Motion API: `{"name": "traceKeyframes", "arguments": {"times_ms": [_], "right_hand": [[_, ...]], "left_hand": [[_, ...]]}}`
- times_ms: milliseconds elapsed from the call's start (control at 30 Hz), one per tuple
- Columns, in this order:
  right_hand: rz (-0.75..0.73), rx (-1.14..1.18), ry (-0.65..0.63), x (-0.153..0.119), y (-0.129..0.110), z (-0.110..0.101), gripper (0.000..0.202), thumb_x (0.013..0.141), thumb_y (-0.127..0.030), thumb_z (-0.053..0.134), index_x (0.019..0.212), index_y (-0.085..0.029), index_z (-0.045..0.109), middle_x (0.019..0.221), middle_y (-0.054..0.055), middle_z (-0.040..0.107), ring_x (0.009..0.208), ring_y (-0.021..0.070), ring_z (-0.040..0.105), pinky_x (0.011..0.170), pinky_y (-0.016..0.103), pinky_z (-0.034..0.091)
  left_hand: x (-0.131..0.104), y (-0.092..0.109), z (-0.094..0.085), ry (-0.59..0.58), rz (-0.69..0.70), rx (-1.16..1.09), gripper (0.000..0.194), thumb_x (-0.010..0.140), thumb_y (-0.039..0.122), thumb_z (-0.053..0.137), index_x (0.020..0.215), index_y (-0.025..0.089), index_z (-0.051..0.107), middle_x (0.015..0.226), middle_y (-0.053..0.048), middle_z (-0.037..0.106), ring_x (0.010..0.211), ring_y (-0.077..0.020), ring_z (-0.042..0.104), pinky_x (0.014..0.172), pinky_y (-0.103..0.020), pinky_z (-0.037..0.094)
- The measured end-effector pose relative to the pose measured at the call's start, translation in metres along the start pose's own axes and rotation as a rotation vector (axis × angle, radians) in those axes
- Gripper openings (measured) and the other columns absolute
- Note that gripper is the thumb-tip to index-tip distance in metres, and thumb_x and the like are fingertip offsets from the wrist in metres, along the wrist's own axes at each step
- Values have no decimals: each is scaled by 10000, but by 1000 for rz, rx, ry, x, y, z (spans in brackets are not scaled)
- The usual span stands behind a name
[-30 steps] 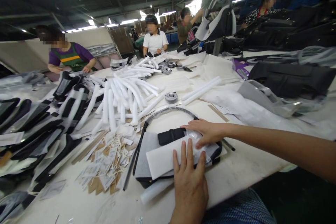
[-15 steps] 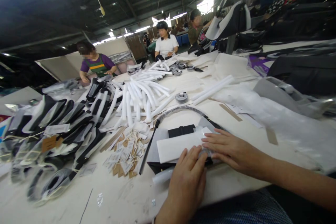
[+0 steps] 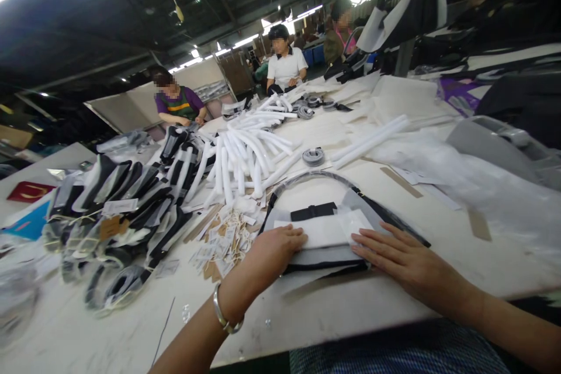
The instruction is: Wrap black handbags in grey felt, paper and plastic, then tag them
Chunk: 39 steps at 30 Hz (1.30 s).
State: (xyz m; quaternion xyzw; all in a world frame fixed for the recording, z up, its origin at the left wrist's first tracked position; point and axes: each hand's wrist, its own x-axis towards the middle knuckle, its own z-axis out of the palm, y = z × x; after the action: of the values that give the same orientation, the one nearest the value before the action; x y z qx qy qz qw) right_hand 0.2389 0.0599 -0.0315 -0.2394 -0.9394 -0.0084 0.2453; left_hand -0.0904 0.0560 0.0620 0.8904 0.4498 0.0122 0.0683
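Note:
In front of me a black handbag (image 3: 324,265) lies on the table, partly covered with translucent wrapping, its wrapped handle (image 3: 322,175) arching away from me. A strip of white foam sheet (image 3: 326,234) lies across the bag, below a black strap piece (image 3: 314,211). My left hand (image 3: 276,248), palm down, rests on the foam's left end with nothing gripped. On the right end, my right hand (image 3: 401,251) lies flat with its fingers stretched out, over a clear plastic piece. The parts of the bag under both hands are hidden.
Left of the bag lie loose tags with strings (image 3: 223,242) and a pile of wrapped black bags (image 3: 144,204). White foam tubes (image 3: 239,158) are heaped behind, beside a grey coil (image 3: 313,156). Plastic sheeting (image 3: 482,187) spreads at right. Several co-workers are across the table.
My left hand has moved from the bag's near edge to the foam's left end. The right hand stays at the right end. The view has shifted slightly left.

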Motion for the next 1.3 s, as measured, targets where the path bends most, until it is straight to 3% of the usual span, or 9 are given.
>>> {"name": "traceKeyframes", "arguments": {"times_ms": [133, 267, 367, 500, 667, 833, 1100, 1200, 1300], "right_hand": [[67, 136, 91, -14, -30, -1, 651, 948, -107, 450, 1539, -359, 347, 1390, 16, 596, 1282, 237, 566, 1144, 464, 433], [251, 443, 46, -10, -59, 7, 485, 946, -171, 518, 1382, -373, 584, 1224, 1, 708, 1062, 212, 703, 930, 310, 601], [542, 691, -89, 6, -68, 16, 290, 967, -365, 548, 1175, -295, 737, 1156, 50, 736, 1046, 267, 707, 963, 401, 582], [825, 1162, -283, 22, -75, 25, 403, 894, -581, 610, 1023, -239, 779, 1297, 119, 662, 1182, 347, 628, 985, 489, 535], [984, 1588, -250, 42, -94, 32, 497, 740, -576, 790, 1099, -236, 747, 1439, 110, 552, 1349, 346, 479, 1154, 513, 332], [1029, 1821, -93, 60, -113, 42, 592, 671, -477, 872, 1176, -216, 706, 1296, 104, 655, 1317, 310, 510, 1157, 490, 309], [886, 1774, 385, 56, -128, 52, 234, 702, -418, 849, 756, -230, 720, 1057, 49, 710, 1131, 291, 611, 1059, 449, 397], [865, 1752, 433, 52, -123, 49, 207, 708, -400, 844, 810, -254, 739, 967, 23, 721, 1028, 259, 638, 979, 399, 449], [812, 1725, 420, 46, -117, 50, 184, 745, -393, 819, 853, -256, 760, 960, 21, 724, 985, 230, 645, 920, 355, 469]], "left_hand": [[-18, 12, 9, 21, -61, -2, 377, 1008, 336, 497, 1364, 228, 556, 1412, -59, 596, 1333, -230, 533, 1109, -400, 452], [-31, 13, 17, 12, -34, 68, 753, 887, 509, 661, 1506, 206, 359, 1548, -110, 429, 1448, -279, 373, 1180, -481, 351], [-34, 12, 24, -11, -16, 142, 783, 880, 411, 693, 1525, 194, 307, 1580, -104, 378, 1468, -275, 335, 1192, -487, 322], [-31, 11, 33, -37, 19, 241, 744, 898, 317, 654, 1528, 159, 290, 1578, -126, 378, 1460, -291, 348, 1184, -542, 306], [-33, 4, 45, -27, 85, 287, 613, 957, 145, 503, 1527, 143, 277, 1558, -155, 396, 1438, -258, 387, 1121, -467, 420], [-36, 3, 40, 20, 74, 177, 670, 902, 53, 503, 1519, 222, 302, 1541, -118, 439, 1422, -206, 410, 1131, -407, 424], [-32, 16, 19, 146, 80, 40, 779, 862, 58, 444, 1563, 294, 197, 1494, -64, 513, 1286, -180, 575, 984, -287, 542], [-30, 28, 17, 216, 59, 110, 741, 903, 95, 403, 1579, 270, 158, 1485, -68, 522, 1253, -181, 605, 953, -279, 561], [-30, 38, 25, 263, 70, 213, 786, 887, 258, 552, 1581, 218, 186, 1488, -113, 512, 1237, -230, 619, 948, -293, 565]]}}
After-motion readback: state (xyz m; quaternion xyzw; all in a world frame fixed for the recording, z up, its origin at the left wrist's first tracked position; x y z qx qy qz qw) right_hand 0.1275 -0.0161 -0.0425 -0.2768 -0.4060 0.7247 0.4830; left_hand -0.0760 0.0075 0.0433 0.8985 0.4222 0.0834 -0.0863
